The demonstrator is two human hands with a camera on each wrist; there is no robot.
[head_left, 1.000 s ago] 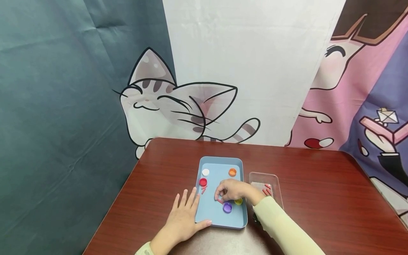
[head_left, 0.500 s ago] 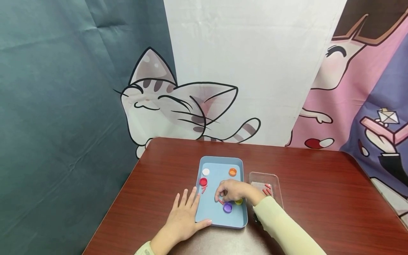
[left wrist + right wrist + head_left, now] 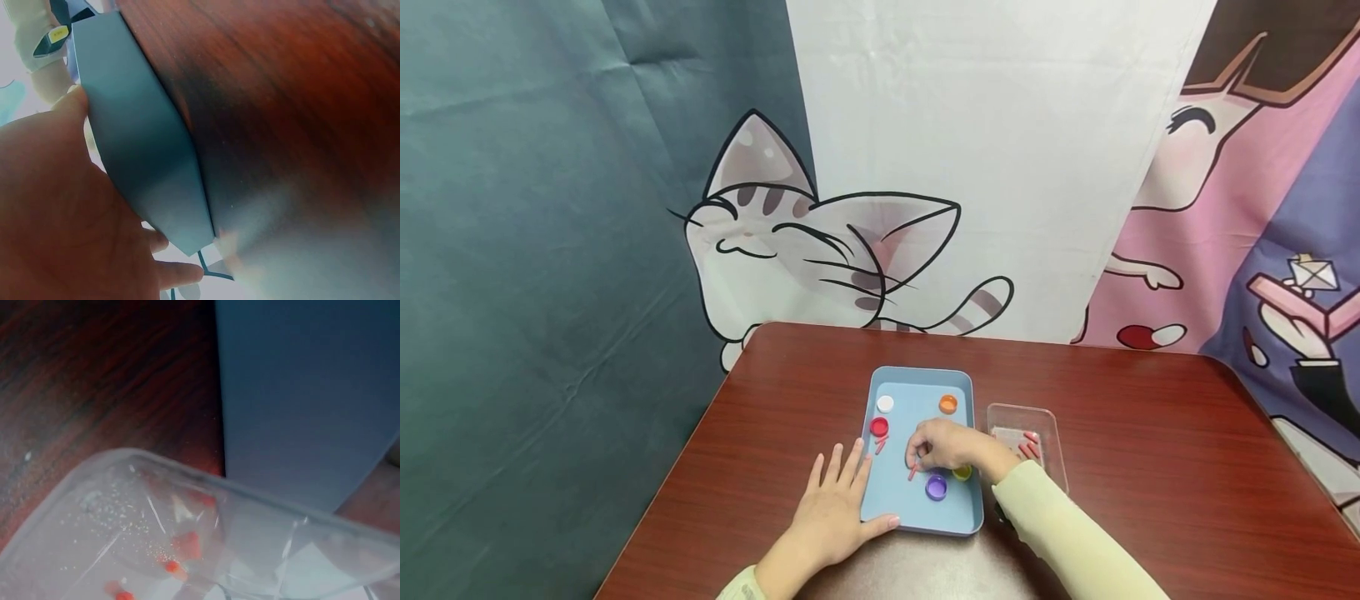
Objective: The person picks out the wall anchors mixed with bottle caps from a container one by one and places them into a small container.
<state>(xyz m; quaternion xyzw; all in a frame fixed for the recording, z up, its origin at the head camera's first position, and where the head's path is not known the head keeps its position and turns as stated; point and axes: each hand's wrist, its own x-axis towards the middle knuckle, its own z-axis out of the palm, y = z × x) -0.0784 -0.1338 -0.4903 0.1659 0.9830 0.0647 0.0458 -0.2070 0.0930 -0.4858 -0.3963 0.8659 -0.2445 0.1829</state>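
In the head view a blue tray (image 3: 887, 508) lies on the table. Over its middle my right hand (image 3: 942, 443) pinches a small red stick (image 3: 913, 472) with curled fingers, one end of it jutting out toward me. Two more small red sticks (image 3: 881, 446) lie in the tray beside a red round cap (image 3: 878, 427). A purple cap (image 3: 936, 487) sits just nearer than my right hand, and a yellow cap (image 3: 962, 472) is partly hidden under it. My left hand (image 3: 829, 508) is spread along the tray's left side, thumb at the near rim.
A white cap (image 3: 885, 404) and an orange cap (image 3: 948, 404) sit toward the tray's far end. To the right of the tray stands a clear plastic box (image 3: 1052, 433) with several red sticks (image 3: 187, 545) and pale crumbs, partly behind my right forearm.
The red stick at my right fingertips has turned: its free end pointed to the lower right and now points to the lower left. My left hand has stayed put.
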